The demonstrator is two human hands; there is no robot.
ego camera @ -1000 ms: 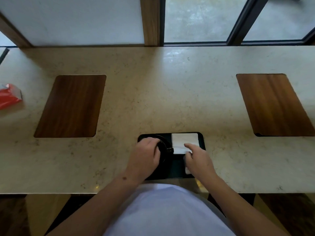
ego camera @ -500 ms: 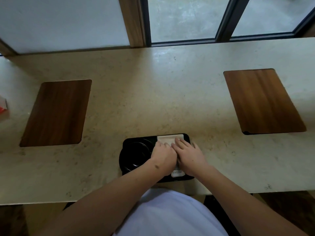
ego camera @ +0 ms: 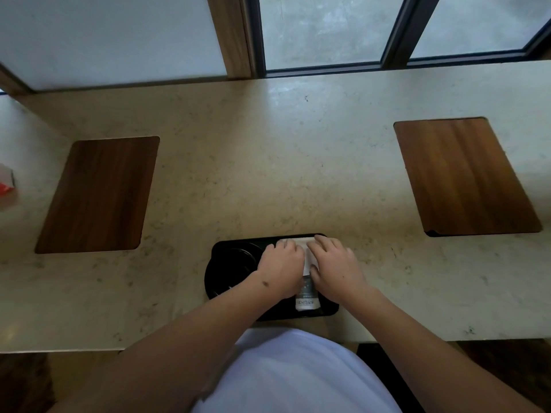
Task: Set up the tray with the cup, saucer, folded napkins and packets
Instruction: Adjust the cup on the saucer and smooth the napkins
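A black tray (ego camera: 326, 311) lies at the counter's near edge, right in front of me. On its left half stand a black cup (ego camera: 238, 256) and a black saucer (ego camera: 217, 281), hard to tell apart in the dark. A white folded napkin (ego camera: 307, 251) covers the right half. My left hand (ego camera: 281, 266) and my right hand (ego camera: 335, 269) rest side by side on it, the left with curled fingers, the right flatter. A white printed packet (ego camera: 304, 302) pokes out below the hands, toward me. Most of the napkin is hidden under the hands.
The beige stone counter (ego camera: 268, 174) has two wooden inset panels, one at the left (ego camera: 98, 195) and one at the right (ego camera: 462, 177). A red and white package (ego camera: 6, 183) sits at the far left edge. Windows run along the back.
My left hand left the cup and came over onto the napkin beside my right hand. Both hands have stayed there over the last half second. The camera view shifted slightly.
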